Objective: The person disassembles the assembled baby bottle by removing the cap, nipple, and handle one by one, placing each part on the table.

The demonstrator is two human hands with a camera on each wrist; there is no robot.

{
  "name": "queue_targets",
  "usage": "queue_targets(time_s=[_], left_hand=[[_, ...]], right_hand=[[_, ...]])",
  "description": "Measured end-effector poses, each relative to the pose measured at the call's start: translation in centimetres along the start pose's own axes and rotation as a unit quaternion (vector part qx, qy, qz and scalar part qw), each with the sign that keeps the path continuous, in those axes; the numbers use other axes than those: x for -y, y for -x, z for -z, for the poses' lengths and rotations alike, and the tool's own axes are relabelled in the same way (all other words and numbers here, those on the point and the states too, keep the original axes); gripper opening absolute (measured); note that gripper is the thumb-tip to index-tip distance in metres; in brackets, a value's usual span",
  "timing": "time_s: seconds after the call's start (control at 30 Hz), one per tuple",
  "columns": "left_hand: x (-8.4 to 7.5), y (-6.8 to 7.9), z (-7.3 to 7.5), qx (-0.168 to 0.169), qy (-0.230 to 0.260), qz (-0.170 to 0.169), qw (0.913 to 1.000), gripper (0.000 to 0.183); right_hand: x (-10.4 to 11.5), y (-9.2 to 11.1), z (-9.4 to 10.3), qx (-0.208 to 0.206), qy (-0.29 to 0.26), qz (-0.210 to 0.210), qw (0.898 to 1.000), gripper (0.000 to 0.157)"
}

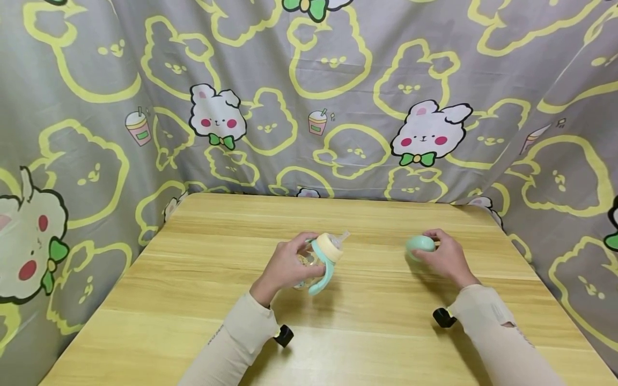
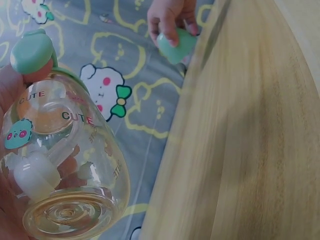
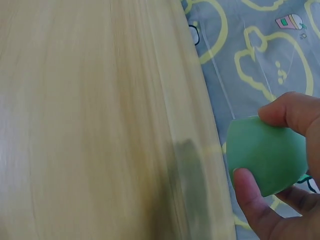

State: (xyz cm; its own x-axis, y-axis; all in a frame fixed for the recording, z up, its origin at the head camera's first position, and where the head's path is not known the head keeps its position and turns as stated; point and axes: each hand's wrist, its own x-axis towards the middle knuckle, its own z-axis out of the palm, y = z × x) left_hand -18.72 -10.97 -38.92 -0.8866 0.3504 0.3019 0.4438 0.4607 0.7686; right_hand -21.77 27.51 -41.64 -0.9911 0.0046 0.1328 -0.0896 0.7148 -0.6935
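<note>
My left hand (image 1: 289, 264) grips a clear baby bottle (image 2: 70, 155) round its body, above the table. The bottle has a cream collar (image 1: 328, 247), a pale nipple (image 1: 344, 236) and mint green handles (image 1: 322, 281). It leans to the right, nipple uppermost. Inside, the left wrist view shows a straw with a white weight (image 2: 36, 176). To the right, my right hand (image 1: 446, 257) holds a rounded mint green bottle cap (image 3: 267, 152) between thumb and fingers, apart from the bottle and over the table.
A wood-grain table (image 1: 193, 311) lies beneath both hands. Grey curtains (image 1: 347, 69) with yellow outlines and white rabbit prints hang behind it and on both sides. Black wrist cameras (image 1: 285, 335) sit under the sleeves.
</note>
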Motion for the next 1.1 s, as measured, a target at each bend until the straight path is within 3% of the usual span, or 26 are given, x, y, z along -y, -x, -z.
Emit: queue_targets(time_s=[0.9, 1.1], left_hand=[[-0.2, 0.0, 0.4, 0.003, 0.003, -0.001, 1.0, 0.062], [-0.2, 0.0, 0.4, -0.001, 0.014, -0.001, 0.9999, 0.06]], right_hand=[[-3.4, 1.4, 2.1, -0.027, 0.033, -0.036, 0.998, 0.067], [-4.3, 1.8, 2.6, -0.015, 0.014, -0.051, 0.998, 0.067]])
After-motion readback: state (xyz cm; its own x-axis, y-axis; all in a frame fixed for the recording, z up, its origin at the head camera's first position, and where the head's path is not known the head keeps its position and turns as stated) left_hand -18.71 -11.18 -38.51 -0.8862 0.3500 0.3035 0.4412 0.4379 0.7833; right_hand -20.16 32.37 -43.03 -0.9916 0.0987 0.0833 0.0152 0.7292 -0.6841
